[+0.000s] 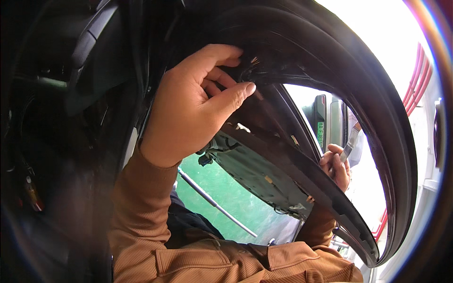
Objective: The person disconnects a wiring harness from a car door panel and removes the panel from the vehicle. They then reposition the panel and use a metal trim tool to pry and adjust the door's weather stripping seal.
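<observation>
My left hand (193, 101) is raised at the dark upper corner of a car door frame (292, 56). Its thumb stretches out to the frame while the other fingers bend, spaced apart from the thumb; nothing shows in its grasp. Just beyond the fingers are a few thin copper-coloured strands (255, 61). On the outer side of the door, seen through the window opening, my right hand (336, 167) grips a flat silver tool (350, 145), pointing upward. The door panel partly hides my right forearm.
The door's inner panel (259, 172) is bare, with clips and a hanging connector (205, 160). Below is a green floor (245, 207) with a grey pole (212, 202). Another vehicle (321, 111) stands outside. Red hoses (418, 78) hang at right; the dark car interior (71, 141) lies left.
</observation>
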### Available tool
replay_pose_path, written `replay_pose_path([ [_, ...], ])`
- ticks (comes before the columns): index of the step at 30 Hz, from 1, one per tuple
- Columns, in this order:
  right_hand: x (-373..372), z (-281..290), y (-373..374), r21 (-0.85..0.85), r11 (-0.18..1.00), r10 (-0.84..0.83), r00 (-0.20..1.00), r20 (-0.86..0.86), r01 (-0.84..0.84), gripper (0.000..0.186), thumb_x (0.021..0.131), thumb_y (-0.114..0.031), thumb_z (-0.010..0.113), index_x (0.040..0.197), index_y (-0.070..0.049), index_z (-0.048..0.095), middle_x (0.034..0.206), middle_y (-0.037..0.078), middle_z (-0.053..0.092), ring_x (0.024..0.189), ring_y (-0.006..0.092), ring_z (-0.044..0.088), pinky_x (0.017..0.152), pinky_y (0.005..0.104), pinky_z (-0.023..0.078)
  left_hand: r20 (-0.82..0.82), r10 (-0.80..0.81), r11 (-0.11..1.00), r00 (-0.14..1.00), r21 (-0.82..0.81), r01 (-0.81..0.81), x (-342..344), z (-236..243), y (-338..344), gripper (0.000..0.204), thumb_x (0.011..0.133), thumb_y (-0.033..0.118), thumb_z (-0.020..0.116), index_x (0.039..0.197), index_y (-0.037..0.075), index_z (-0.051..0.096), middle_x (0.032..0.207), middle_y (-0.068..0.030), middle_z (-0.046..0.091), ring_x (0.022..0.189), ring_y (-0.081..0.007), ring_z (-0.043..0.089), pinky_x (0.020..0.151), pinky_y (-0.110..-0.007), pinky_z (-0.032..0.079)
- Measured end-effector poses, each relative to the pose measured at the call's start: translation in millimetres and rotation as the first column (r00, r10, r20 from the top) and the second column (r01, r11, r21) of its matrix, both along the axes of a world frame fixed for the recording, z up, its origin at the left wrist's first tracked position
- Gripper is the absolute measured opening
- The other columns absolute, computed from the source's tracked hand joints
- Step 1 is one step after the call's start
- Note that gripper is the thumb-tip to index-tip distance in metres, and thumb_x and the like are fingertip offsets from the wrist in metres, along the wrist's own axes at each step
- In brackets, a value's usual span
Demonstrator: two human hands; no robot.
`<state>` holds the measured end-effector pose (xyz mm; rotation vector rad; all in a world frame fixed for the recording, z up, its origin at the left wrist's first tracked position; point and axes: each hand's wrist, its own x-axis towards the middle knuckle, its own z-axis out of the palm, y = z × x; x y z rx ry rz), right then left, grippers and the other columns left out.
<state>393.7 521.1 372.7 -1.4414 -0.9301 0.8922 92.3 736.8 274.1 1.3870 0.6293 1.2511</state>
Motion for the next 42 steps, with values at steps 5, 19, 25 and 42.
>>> replay_pose_path([
  [5,-4,1,-1,-0.027,0.998,-0.057,0.998,-0.03,0.056,0.034,0.109,-0.017,0.049,0.132,0.005,0.062,0.094,0.018,0.071,0.041,0.0062,0.044,0.038,0.0175,0.034,-0.033,0.26,0.956,0.965,0.145,-0.253,19,-1,-1,0.035,0.09,0.001,0.08,0.122,-0.001,0.067,0.098,-0.0048,0.072,0.078,-0.0073,0.061,0.069,-0.021,0.05],
  [19,3,-4,2,0.056,0.988,0.15,0.971,-0.188,-0.142,0.034,0.11,-0.019,0.049,0.134,0.004,0.06,0.081,0.012,0.065,0.04,0.0049,0.042,0.035,0.0193,0.033,0.307,0.155,0.954,0.939,-0.292,-0.062,31,3,-9,0.024,0.093,-0.004,0.075,0.114,-0.006,0.064,0.097,-0.0079,0.072,0.069,-0.0006,0.058,0.059,-0.015,0.043],
  [25,-1,-1,-10,-0.104,0.99,-0.092,0.996,-0.001,0.091,0.038,0.11,-0.029,0.048,0.108,0.005,0.064,0.059,0.004,0.053,0.037,0.0059,0.037,0.035,0.0216,0.027,0.269,0.0,0.9,0.963,-0.419,0.117,21,14,-3,0.021,0.097,0.006,0.074,0.114,-0.004,0.065,0.096,-0.0056,0.071,0.07,-0.0012,0.058,0.061,-0.017,0.044],
  [42,-5,-4,-9,-0.122,0.981,-0.157,0.987,-0.04,0.152,0.044,0.11,-0.038,0.047,0.097,0.0,0.062,0.056,0.002,0.05,0.039,0.0079,0.037,0.037,0.0238,0.027,0.241,0.079,0.905,0.967,-0.424,0.032,36,26,-7,0.011,0.098,0.006,0.071,0.105,0.004,0.062,0.092,0.0021,0.065,0.072,-0.0014,0.049,0.066,-0.019,0.042],
])
